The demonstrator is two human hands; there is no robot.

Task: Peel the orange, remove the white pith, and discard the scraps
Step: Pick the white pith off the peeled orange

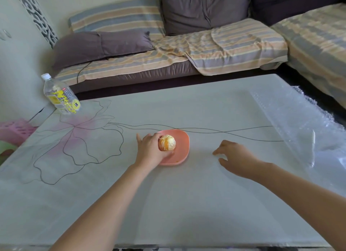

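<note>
– While the head view looks down, what fills it, biggest first?
– A striped sofa (187, 50) runs along the back. In front of it is a pale table (187, 194) with a flower outline drawn on it. Clear bubble wrap (309, 134) covers its right edge, and a plastic bottle (60, 96) stands at the far left corner.
– And the fruit?
– A pink plate (184, 138) sits mid-table. The left hand (149, 149) curls its fingers round the orange (167, 142), holding it over the plate's left side. It looks mostly peeled, with white pith webbing the flesh. I cannot tell whether it touches the plate.
– The other hand?
– The right hand (236, 157) is near the plate's right side, low over the table, fingers loosely spread, holding nothing.
– What might go wrong?
– My judgement: too hard a squeeze while picking pith could burst a segment and drip juice. Small scraps could also miss the plate and scatter on the table.
</note>
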